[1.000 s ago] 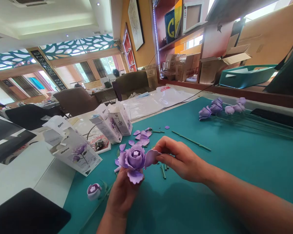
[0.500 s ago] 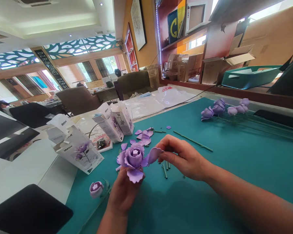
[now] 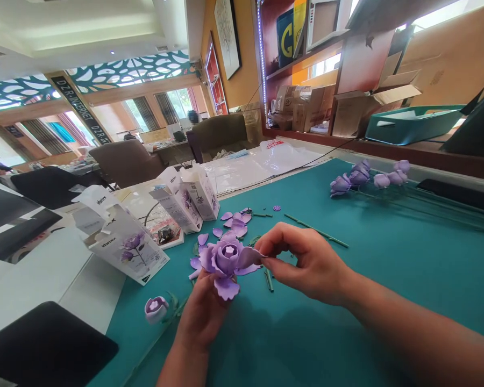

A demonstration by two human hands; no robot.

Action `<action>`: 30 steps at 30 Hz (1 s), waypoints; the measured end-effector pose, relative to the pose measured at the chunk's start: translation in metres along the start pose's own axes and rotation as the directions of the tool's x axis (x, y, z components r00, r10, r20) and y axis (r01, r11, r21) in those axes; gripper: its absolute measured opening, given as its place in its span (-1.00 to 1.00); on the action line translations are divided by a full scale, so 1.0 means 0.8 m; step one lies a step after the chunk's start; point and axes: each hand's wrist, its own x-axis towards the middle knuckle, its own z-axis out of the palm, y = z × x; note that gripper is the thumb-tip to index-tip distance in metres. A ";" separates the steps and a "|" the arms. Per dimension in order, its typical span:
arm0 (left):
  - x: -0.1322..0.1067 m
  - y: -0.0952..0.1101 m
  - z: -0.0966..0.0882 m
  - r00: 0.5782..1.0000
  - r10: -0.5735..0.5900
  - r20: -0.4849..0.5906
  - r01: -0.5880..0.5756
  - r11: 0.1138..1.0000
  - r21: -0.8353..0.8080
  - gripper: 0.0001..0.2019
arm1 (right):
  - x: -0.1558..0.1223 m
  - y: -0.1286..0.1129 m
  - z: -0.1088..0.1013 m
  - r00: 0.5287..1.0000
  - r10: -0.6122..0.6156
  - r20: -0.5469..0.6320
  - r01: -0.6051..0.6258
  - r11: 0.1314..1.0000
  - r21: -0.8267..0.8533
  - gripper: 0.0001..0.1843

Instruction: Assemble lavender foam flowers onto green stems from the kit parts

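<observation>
Purple foam flower (image 3: 226, 258) is up off the teal mat (image 3: 306, 338), held over it, with the left hand (image 3: 204, 314) gripping it from underneath, so you can't see those fingers well. Right hand (image 3: 308, 263) pinches a loose-looking outer petal (image 3: 246, 258) between thumb and fingertips. More loose petals (image 3: 236, 224) and a green stem (image 3: 317, 231) lie just past the hands, a small bud (image 3: 156, 309) sits near the left one. Boxes (image 3: 123, 242) on the left show a purple flower and what looks like "ibmnx", kinda warped. Banner (image 3: 80, 110) seems to say "DZR-INTERNET". Shelf has a big yellow "G" (image 3: 285, 37), rest is cut off.
</observation>
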 end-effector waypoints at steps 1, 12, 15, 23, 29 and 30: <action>0.000 0.000 0.000 1.000 0.002 0.001 -0.002 1.000 -0.003 -0.84 | 0.000 0.000 0.000 1.000 -0.014 0.005 0.014 1.000 -0.003 -0.91; 0.002 0.000 0.005 1.000 0.007 -0.004 -0.007 1.000 0.002 -0.83 | -0.002 0.008 0.001 0.980 -0.184 0.072 0.193 0.972 -0.134 -0.83; 0.000 0.001 0.008 1.000 0.003 -0.007 -0.003 1.000 0.003 -0.81 | -0.002 0.006 0.002 0.950 -0.290 0.113 0.306 0.936 -0.175 -0.69; 0.001 0.000 0.010 0.999 -0.006 0.048 0.005 1.000 0.014 -0.86 | -0.002 0.003 0.003 0.910 -0.380 0.163 0.413 0.854 -0.316 -0.77; 0.004 -0.001 0.012 0.999 -0.005 0.041 0.005 1.000 0.014 -0.86 | -0.003 0.008 0.009 0.878 -0.442 0.184 0.477 0.778 -0.409 -0.76; 0.003 -0.001 0.012 0.999 -0.006 0.045 0.005 1.000 0.014 -0.86 | -0.003 0.009 0.010 0.878 -0.444 0.180 0.477 0.771 -0.422 -0.76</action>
